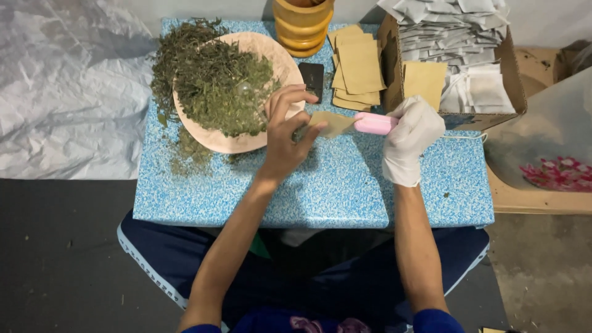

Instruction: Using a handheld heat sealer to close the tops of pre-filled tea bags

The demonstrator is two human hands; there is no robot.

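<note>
Left hand (pixel 285 132) pinching small tan pouch (pixel 332 123) steady by herb plate (pixel 259 46) — gloved right hand (pixel 412 137) gripping pink sealer (pixel 374 123), nose against pouch edge

A yellow wooden jar (pixel 302 24) stands behind a black phone (pixel 312 79), with a flowered tray (pixel 558 172) off the table.

Small tan paper pouch (pixel 331 123), held flat above blue table, touching pink handheld sealer (pixel 375 123)
</note>
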